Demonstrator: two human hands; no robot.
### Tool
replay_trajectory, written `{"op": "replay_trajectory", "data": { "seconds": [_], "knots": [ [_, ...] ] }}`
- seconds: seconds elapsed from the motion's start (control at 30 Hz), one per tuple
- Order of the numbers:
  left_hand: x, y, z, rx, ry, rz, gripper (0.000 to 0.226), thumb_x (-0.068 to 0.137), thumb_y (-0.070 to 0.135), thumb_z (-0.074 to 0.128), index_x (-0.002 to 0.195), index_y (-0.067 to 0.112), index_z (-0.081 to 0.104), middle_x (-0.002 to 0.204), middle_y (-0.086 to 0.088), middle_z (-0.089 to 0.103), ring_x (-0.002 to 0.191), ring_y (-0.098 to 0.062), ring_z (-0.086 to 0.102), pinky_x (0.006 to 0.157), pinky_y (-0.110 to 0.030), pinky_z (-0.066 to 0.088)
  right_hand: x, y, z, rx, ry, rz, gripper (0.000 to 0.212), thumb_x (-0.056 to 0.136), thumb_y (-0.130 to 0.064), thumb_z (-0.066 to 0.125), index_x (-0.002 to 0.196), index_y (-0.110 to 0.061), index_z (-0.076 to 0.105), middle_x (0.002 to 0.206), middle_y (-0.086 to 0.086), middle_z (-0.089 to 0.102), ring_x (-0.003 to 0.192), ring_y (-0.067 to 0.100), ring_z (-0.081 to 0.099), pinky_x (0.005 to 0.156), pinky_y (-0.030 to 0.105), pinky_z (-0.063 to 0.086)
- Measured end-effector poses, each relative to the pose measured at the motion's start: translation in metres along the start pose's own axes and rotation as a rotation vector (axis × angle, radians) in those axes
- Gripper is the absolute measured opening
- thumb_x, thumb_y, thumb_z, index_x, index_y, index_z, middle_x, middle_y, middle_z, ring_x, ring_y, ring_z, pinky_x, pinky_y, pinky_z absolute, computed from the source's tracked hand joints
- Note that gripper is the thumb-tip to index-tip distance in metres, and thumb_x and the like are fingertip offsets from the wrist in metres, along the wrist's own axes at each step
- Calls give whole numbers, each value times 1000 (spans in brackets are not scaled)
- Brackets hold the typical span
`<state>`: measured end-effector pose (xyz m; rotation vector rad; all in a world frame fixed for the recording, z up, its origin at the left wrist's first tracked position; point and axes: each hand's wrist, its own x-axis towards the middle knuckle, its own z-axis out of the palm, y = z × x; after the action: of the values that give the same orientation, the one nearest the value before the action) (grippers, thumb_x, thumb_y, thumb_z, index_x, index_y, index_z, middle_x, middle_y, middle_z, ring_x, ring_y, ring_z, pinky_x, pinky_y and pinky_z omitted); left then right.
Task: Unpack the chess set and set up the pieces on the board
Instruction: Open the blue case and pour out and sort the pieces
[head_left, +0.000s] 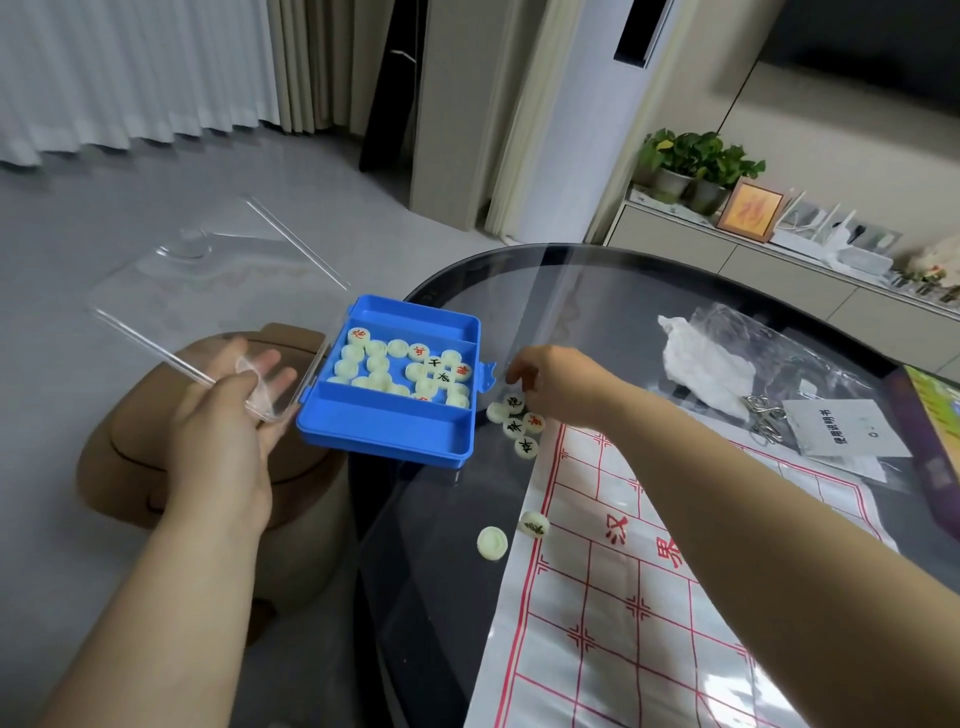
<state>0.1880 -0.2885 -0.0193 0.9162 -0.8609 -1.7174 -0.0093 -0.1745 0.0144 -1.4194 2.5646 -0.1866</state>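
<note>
My left hand (228, 415) grips the open clear lid (208, 280) of a blue compartment box (384, 431), thumb on top and fingers beneath, holding the box tilted over the table's left edge. Several pale round chess pieces (395, 364) with red or black characters lie in its middle compartment. My right hand (561, 384) hovers by the box's right side, fingers curled down over a small cluster of pieces (519, 423) on the glass; whether it holds one is hidden. Two more pieces (492, 543) lie at the edge of the red-lined paper board (623, 597).
The round dark glass table (441, 623) also carries a crumpled white tissue (701, 364), a clear plastic bag (753, 332), metal rings (763, 421), a leaflet (841, 428) and a colourful box (935, 415). A brown stool (145, 457) stands below the box.
</note>
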Motion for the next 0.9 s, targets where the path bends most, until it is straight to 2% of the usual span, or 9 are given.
{"op": "replay_trajectory", "data": {
  "seconds": [0.1,0.2,0.27,0.37,0.43,0.5,0.6,0.73,0.9],
  "knots": [
    [1,0,0,-5,-3,-3,31,93,4,33,116,18,49,90,6,59,101,-17,58,70,-20,48,4,-2,-1,154,8,5,34,86,-1,46,118,-12,55,118,6,57,98,19,54,86,27,47],
    [2,0,-1,10,-12,-1,29,93,5,32,111,20,48,90,6,59,100,-17,58,66,-18,48,-2,-1,-4,229,122,3,32,87,-5,49,118,-13,55,120,4,54,88,11,50,79,22,46],
    [2,0,-1,11,-14,-3,32,93,5,32,117,19,48,91,7,58,101,-16,58,68,-19,48,-20,0,-7,237,153,-43,27,87,-10,54,114,-14,56,115,2,53,78,6,48,71,15,44],
    [2,0,-2,13,-18,-8,39,94,5,32,129,15,44,92,8,58,101,-15,57,68,-20,48,-61,-4,-11,227,-36,-153,23,83,-22,63,105,-21,57,100,-9,48,69,1,47,61,7,41],
    [2,1,-2,22,-22,-11,40,93,5,31,131,16,43,92,8,57,101,-14,57,67,-19,48,-84,-7,-5,149,-179,-185,27,82,-26,64,107,-24,55,96,-15,43,73,1,46,64,8,41],
    [1,0,-2,27,-19,-11,41,93,5,31,131,16,43,92,8,58,101,-14,57,67,-19,48,-95,-9,5,60,-218,-200,28,84,-25,61,112,-22,55,99,-11,43,79,3,46,70,11,42],
    [-1,0,-2,14,-13,-12,40,93,5,33,130,16,43,92,8,58,103,-15,57,71,-21,48,-96,-11,10,90,-161,-164,20,87,-16,56,107,-18,60,96,-6,51,78,5,46,68,11,41],
    [-1,0,-3,10,-6,-13,38,94,5,33,129,16,44,92,8,58,102,-15,58,70,-21,49,-76,-12,7,235,-37,-58,13,88,-10,53,95,-16,63,79,-12,50,67,0,46,56,4,39],
    [-1,1,-3,12,-5,-6,40,93,4,33,130,15,44,93,6,58,100,-15,58,71,-21,49,-59,-16,15,287,79,-1,23,91,-9,48,110,-14,59,102,-1,54,84,10,48,62,10,38]
  ]
}}
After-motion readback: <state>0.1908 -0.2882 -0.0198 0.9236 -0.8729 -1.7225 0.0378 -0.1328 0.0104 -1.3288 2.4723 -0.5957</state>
